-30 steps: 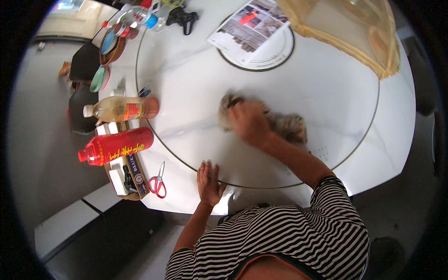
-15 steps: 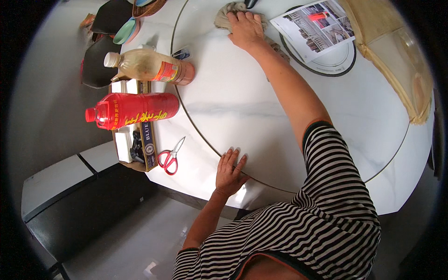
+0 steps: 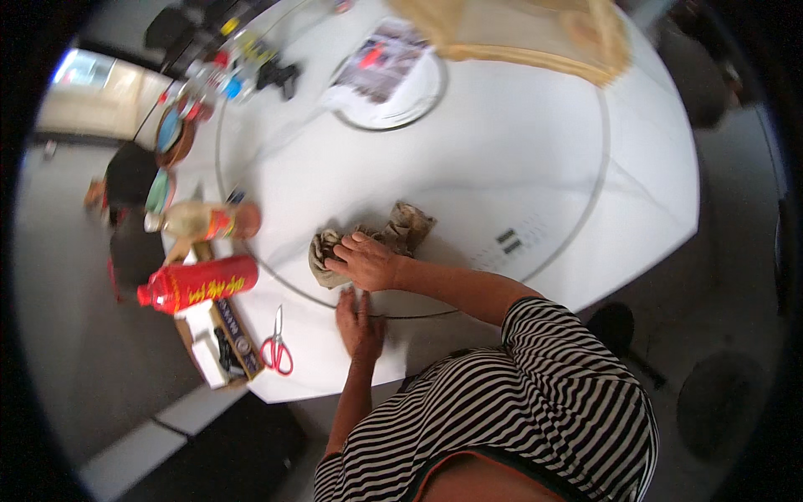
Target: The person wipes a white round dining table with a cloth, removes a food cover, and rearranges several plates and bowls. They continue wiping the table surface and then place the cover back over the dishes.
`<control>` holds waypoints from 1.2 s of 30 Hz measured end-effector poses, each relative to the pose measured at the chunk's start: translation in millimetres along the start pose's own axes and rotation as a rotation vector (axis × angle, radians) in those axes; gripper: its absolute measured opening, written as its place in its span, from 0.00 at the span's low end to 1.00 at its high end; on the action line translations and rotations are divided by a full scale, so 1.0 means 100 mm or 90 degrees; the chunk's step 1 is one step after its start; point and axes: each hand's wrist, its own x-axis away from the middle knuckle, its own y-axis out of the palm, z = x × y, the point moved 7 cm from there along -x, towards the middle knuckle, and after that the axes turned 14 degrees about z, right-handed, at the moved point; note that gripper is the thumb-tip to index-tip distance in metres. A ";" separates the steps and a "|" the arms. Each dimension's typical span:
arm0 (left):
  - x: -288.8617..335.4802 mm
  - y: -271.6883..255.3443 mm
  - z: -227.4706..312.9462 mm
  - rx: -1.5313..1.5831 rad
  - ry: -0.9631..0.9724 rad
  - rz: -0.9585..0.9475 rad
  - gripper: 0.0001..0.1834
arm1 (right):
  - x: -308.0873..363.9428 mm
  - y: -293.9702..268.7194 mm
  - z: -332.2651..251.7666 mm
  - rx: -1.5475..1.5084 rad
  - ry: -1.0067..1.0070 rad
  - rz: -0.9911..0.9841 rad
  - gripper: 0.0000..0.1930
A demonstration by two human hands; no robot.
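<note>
A crumpled grey-brown cloth (image 3: 408, 226) lies on the white marbled tabletop (image 3: 468, 167). My right hand (image 3: 365, 261) presses down on it, fingers over its folds, with one end of the cloth trailing out beyond my wrist. Just nearer to me, my left hand (image 3: 360, 325) rests flat on the table by the rim line of the round centre, its fingers stretched out and slightly blurred. It holds nothing. Red-handled scissors (image 3: 277, 347) lie to the left of that hand.
At the left edge, a red bottle (image 3: 205, 283) and a clear bottle with a white cap (image 3: 209, 220) lie over a cardboard box (image 3: 237, 339). Farther back are a printed sheet (image 3: 385, 67), a tan-edged mesh cover (image 3: 527, 38) and several blurred bottles (image 3: 234, 71).
My right hand has drawn the cloth from the far side of the table toward me, close to my left hand. My left hand stays flat near the rim line. The view has shifted.
</note>
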 end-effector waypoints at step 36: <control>-0.27 1.26 3.88 0.189 0.343 -0.001 0.29 | 3.99 -5.60 3.15 0.674 0.649 0.261 0.27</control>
